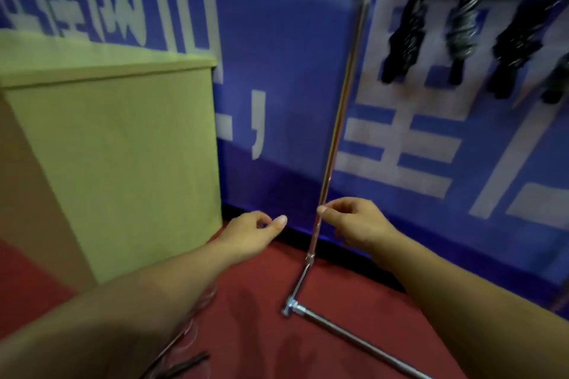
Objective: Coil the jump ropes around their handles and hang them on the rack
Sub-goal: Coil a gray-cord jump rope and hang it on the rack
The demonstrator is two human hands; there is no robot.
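One head-worn wide-angle view looks forward and down, tilted so the rack point(335, 120) pole leans across the frame. It faces a blue banner point(292, 71) close behind the rack. Both forearms reach in from the bottom edge, hands near the pole's lower part. Left of the rack stands a box point(123, 148); below it lies red floor point(255, 301).

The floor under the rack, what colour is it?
Dark red. The floor shows clearly in the head view, beneath the silver rack and both arms.
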